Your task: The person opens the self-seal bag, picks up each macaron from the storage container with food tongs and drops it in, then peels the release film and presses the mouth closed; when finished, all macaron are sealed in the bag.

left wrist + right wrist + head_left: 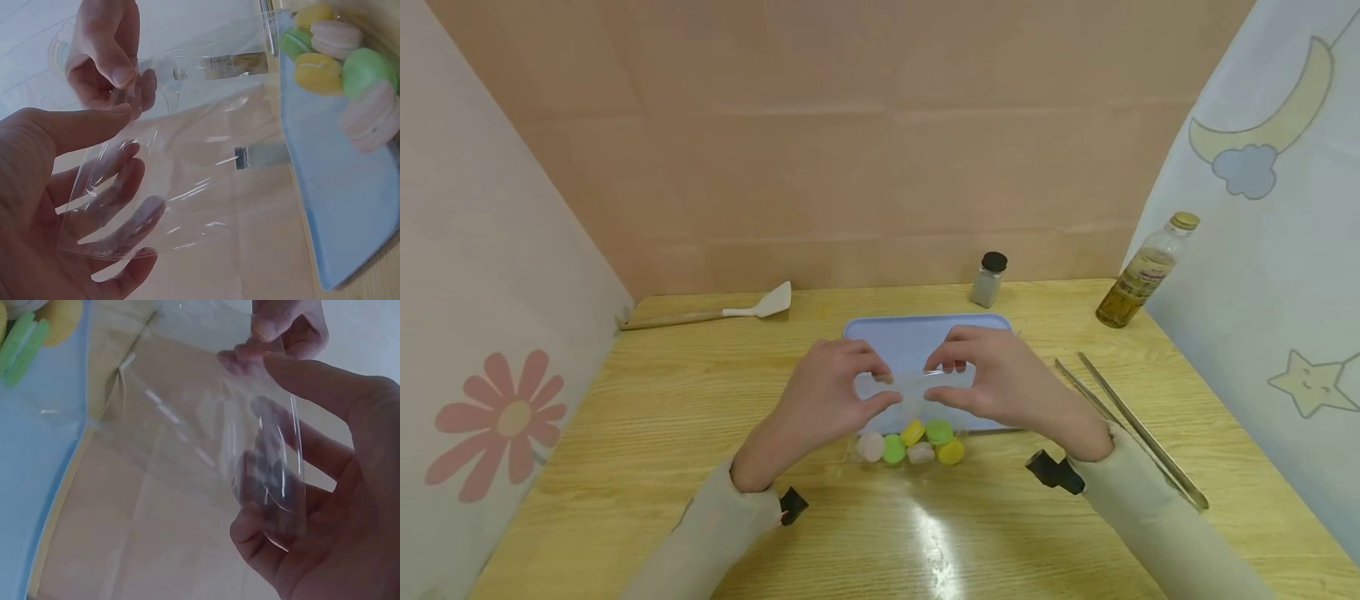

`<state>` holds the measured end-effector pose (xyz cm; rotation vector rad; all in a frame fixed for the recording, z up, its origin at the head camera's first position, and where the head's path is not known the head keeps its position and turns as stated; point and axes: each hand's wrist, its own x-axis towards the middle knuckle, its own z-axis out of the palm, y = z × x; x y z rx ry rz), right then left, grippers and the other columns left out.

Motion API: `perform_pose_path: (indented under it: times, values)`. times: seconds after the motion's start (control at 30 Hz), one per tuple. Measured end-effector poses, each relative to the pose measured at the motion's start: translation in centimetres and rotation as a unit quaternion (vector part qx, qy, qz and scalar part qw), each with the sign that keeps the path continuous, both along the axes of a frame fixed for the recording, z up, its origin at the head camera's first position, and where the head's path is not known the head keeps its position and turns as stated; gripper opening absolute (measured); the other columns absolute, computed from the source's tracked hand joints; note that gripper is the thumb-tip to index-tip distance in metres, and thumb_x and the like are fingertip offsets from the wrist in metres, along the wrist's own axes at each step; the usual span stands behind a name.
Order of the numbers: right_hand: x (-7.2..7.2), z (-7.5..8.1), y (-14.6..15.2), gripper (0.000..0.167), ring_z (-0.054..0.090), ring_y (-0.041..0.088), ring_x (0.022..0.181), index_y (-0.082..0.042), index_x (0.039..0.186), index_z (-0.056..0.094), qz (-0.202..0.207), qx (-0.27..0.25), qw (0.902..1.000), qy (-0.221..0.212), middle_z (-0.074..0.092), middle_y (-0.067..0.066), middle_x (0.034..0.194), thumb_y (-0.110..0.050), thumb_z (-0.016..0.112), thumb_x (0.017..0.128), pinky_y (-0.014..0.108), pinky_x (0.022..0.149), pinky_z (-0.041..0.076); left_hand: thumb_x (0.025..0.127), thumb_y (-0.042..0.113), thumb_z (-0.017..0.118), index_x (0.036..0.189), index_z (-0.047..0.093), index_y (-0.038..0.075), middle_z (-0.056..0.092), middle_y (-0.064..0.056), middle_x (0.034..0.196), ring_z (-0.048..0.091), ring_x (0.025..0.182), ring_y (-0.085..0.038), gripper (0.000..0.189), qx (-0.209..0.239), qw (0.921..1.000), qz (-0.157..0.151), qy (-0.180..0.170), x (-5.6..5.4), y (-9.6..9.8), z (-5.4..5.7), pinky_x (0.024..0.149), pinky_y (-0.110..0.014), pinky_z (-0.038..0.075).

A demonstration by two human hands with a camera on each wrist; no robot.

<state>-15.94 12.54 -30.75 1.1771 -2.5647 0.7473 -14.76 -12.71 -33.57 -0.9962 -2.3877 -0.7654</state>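
A clear plastic bag [200, 194] hangs upright between both hands. My left hand [831, 383] pinches one side of its upper edge, thumb in front and fingers spread behind the film in the left wrist view. The other side is gripped by my right hand [996, 371], whose fingers [312, 450] show through the film. Several macarons [913, 443] in pink, green and yellow lie clustered at the bag's lower end, below the hands. Behind the bag lies a pale blue tray [898, 329], partly hidden by the hands.
A white spatula [767, 302] with a wooden handle lies at the back left. A small black-capped jar [987, 282] stands behind the tray. At the right are a bottle of amber liquid [1138, 283] and metal tongs [1142, 429]. Cloth walls surround the wooden table [700, 367].
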Motion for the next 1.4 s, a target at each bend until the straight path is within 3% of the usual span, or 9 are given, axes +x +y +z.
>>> perform_pose_path:
  times: [0.2,0.4,0.77,0.87,1.07,1.4]
  values:
    - [-0.1,-0.1,-1.6,0.016,0.054,0.007,0.067,-0.020,0.090,0.077,0.000,0.056,0.9964,0.064,0.059,-0.012,0.080,-0.025,0.088,0.079,0.024,0.057,0.045,0.078,0.021,0.089,0.079,0.076,0.018,0.068,0.008,0.079,0.062,0.077,-0.014,0.013,-0.034,0.9992,0.004,0.019,-0.2,0.6,0.4,0.075,-0.038,0.049]
    - [-0.1,-0.5,-1.9,0.010,0.055,0.005,0.066,-0.019,0.080,0.077,0.010,0.049,0.9945,0.092,0.058,-0.012,0.080,-0.020,0.087,0.081,0.023,0.055,0.045,0.080,0.013,0.085,0.075,0.076,0.018,0.067,0.008,0.075,0.060,0.073,-0.013,0.011,-0.035,0.9992,0.001,0.018,-0.1,0.8,0.5,0.069,-0.034,0.047]
    - [-0.2,-0.6,-0.7,0.014,0.055,0.006,0.064,-0.019,0.077,0.074,0.020,0.021,0.9987,0.042,0.062,-0.016,0.081,-0.020,0.085,0.084,0.023,0.057,0.046,0.084,0.016,0.085,0.077,0.078,0.016,0.068,0.010,0.074,0.060,0.072,-0.009,0.010,-0.014,0.9992,-0.032,-0.018,-0.1,-1.1,0.3,0.076,-0.033,0.052]
    - [-0.2,-0.5,-0.2,0.015,0.053,0.002,0.064,-0.020,0.076,0.073,0.024,0.008,0.9993,0.028,0.061,-0.018,0.080,-0.018,0.085,0.084,0.023,0.057,0.046,0.084,0.016,0.085,0.078,0.079,0.017,0.069,0.012,0.076,0.061,0.075,-0.008,0.008,-0.005,0.9989,-0.026,-0.039,0.0,-1.7,0.2,0.082,-0.035,0.053]
    - [-0.1,-0.5,1.0,0.014,0.051,-0.001,0.065,-0.023,0.077,0.073,0.017,0.001,0.9997,0.017,0.059,-0.022,0.079,-0.019,0.085,0.084,0.024,0.058,0.045,0.083,0.014,0.085,0.084,0.080,0.017,0.070,0.013,0.080,0.062,0.079,-0.008,0.005,0.025,0.9966,-0.019,-0.076,0.4,-2.8,0.1,0.073,-0.029,0.053]
    - [0.1,-0.8,2.6,0.013,0.052,-0.002,0.066,-0.024,0.079,0.075,0.010,-0.017,0.9998,0.007,0.061,-0.023,0.080,-0.017,0.085,0.084,0.023,0.056,0.045,0.084,0.011,0.084,0.087,0.081,0.010,0.072,0.009,0.083,0.066,0.082,-0.011,0.005,0.071,0.9931,-0.044,-0.082,0.4,-4.1,-0.6,0.072,-0.033,0.057]
